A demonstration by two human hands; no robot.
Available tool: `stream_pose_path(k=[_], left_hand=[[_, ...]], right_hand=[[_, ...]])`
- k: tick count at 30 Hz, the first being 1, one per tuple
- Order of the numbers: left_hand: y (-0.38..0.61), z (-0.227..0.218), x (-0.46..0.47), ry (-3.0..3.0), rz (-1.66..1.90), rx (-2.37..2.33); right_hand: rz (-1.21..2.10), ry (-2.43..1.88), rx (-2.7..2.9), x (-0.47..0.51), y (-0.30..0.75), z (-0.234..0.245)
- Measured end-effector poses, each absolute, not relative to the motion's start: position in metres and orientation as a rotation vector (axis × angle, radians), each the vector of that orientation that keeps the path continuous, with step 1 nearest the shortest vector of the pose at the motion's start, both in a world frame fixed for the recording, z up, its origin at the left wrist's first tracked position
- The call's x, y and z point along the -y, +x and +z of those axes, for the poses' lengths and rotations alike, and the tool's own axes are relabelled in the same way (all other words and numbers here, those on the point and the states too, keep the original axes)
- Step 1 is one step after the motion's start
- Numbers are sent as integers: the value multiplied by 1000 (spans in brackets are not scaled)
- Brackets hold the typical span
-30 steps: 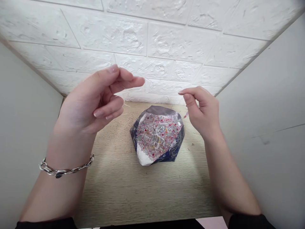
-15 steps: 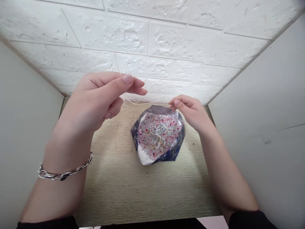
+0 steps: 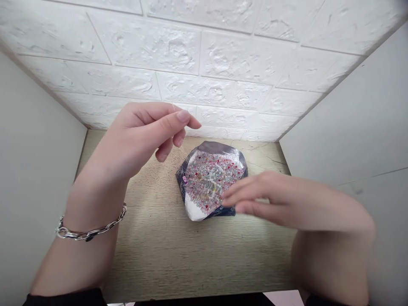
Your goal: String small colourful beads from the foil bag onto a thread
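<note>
Left hand (image 3: 140, 140): raised left of the bag, thumb pressed to forefinger; whether it pinches anything is unclear.
Right hand (image 3: 287, 204): blurred, fingers (image 3: 242, 197) straight, holding nothing, dropped from the bag's far rim to its near edge.
Bag of beads (image 3: 208, 178): open on the worktop (image 3: 165, 250), unmoved.

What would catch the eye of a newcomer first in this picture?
An open foil pouch of tiny colourful beads lies in the middle of the wooden table. The left hand, with a silver chain bracelet on its wrist, hovers above and left of the pouch, while the right hand, blurred, reaches flat across its lower right edge.
</note>
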State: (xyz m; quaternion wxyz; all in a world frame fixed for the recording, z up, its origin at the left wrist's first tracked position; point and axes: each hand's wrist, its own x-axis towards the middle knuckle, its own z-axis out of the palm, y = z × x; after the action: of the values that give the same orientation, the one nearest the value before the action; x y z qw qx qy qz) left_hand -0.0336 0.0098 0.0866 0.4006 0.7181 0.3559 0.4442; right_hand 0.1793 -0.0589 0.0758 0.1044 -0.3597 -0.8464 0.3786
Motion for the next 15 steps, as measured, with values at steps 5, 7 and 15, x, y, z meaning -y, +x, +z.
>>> stream_pose_path(k=[5, 7, 15], left_hand=[[-30, 89, -6, 1812, 1011, -938], [-29, 89, -6, 1814, 1015, -999], [-36, 93, -8, 1904, 1012, -998]], right_hand=[[684, -1425, 2502, 12, 166, 15], [599, -1426, 2572, -3, 153, -9], [232, -1490, 2701, -15, 138, -40]])
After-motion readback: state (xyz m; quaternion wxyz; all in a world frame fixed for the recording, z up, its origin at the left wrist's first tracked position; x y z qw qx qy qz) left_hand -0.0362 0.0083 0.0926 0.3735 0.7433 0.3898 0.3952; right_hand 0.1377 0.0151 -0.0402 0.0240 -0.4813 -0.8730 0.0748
